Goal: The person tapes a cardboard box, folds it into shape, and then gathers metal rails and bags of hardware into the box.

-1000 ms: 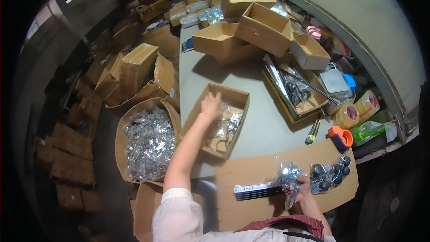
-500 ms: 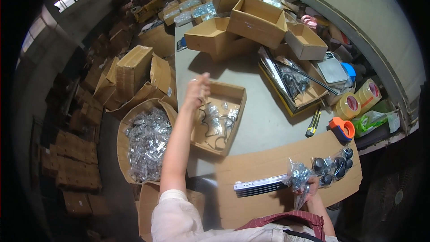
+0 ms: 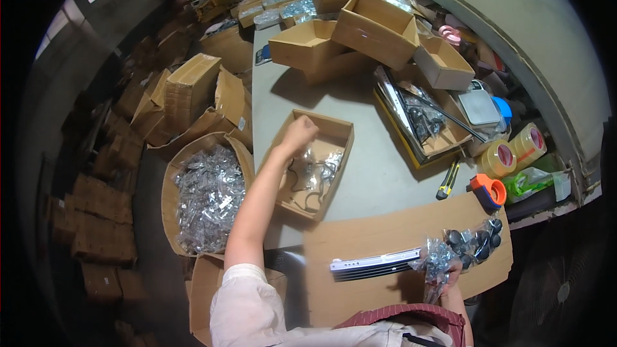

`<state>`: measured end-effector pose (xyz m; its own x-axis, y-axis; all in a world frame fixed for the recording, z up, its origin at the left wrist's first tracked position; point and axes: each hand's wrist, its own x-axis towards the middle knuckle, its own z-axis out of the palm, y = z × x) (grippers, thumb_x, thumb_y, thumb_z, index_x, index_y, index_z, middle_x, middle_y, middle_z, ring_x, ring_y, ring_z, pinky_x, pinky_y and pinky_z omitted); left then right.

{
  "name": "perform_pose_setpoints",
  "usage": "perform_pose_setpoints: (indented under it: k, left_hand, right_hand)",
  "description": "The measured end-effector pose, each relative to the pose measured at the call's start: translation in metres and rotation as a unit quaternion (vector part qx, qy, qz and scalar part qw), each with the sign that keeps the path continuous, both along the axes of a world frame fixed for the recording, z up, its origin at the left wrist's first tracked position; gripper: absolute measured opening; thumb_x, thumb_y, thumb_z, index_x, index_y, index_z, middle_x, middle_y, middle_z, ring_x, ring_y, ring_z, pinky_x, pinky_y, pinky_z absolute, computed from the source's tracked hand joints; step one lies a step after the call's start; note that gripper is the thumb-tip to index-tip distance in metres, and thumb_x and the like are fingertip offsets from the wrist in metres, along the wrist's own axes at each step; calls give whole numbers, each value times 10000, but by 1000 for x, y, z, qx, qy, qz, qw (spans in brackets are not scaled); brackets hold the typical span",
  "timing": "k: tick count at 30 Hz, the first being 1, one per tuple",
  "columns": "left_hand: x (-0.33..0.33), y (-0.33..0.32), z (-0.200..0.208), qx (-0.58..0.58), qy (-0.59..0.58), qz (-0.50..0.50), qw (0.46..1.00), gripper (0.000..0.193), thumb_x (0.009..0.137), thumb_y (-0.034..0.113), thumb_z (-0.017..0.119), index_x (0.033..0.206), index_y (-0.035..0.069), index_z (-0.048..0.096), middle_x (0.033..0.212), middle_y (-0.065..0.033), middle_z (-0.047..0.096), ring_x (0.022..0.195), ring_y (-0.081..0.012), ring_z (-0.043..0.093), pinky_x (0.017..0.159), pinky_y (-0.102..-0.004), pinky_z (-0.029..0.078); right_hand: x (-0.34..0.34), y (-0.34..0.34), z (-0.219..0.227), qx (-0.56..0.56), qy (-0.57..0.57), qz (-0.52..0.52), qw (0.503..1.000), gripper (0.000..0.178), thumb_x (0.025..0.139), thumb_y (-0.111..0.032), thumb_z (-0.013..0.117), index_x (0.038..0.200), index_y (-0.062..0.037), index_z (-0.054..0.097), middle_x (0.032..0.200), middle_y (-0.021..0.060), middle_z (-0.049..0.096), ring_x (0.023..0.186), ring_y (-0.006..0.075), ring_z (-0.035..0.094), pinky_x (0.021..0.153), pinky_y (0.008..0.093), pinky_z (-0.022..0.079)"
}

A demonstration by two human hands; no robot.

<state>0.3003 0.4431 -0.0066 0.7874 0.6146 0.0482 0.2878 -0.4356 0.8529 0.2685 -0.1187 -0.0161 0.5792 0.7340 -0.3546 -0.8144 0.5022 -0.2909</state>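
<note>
My left hand reaches over the far left part of a shallow cardboard box, its fingers curled together; whatever they hold, if anything, is hidden. Below the hand, small clear bags of parts and dark, bent pieces lie inside that box. My right hand grips a clear plastic bag of small metal hardware above the cardboard sheet. Beside it lies a stack of white and black metal rails. Bags with round black parts lie just past the right hand.
A deep carton of bagged metal parts stands left of the table. Emptied-looking boxes pile up at the back. To the right are a filled box, a yellow utility knife, an orange tape dispenser, tape rolls and a scale.
My left hand has moved right, from the box's left edge to over its inside, with the fingers now pointing inward. The right hand keeps its grip on the hardware bag.
</note>
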Motion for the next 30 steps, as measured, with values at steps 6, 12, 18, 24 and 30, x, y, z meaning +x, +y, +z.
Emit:
perform_pose_setpoints:
  k: [6,12,18,24,30]
  left_hand:
    - [-6,-37,-25,139,329,-64,932,333,699,241,788,886,-34,770,966,-210,759,899,-290,737,852,-417,549]
    - [-21,-5,-29,-108,-2,-34,994,80,901,135,650,902,69,696,821,-12,685,706,-107,576,654,-284,478]
    - [-32,-17,46,-386,-103,-8,917,77,927,167,642,927,90,642,848,-31,694,719,-78,614,598,-210,476]
    - [-22,0,10,-126,-21,-76,989,229,856,255,720,837,28,701,968,-173,764,762,-214,689,725,-365,573]
    - [35,-66,-29,198,274,-86,937,440,767,374,818,1032,26,765,1119,-202,737,1083,-357,698,914,-432,557]
  right_hand:
    - [-8,14,7,-16,-13,39,999,747,549,-111,642,1269,70,562,1123,252,674,919,377,707,814,450,634]
    - [-11,9,12,-51,-11,-15,999,744,557,-101,647,1269,93,555,1109,262,677,907,373,713,780,427,640]
    - [-7,6,26,-56,-3,-33,998,736,563,-94,645,1268,98,554,1104,263,678,899,370,716,769,419,642]
    - [-7,10,2,-32,-52,35,998,709,588,-162,629,1253,75,567,1085,223,676,946,357,687,853,432,604]
    - [-1,3,-2,-20,-51,13,998,703,577,-96,647,1247,104,570,1076,255,691,846,353,716,740,418,636]
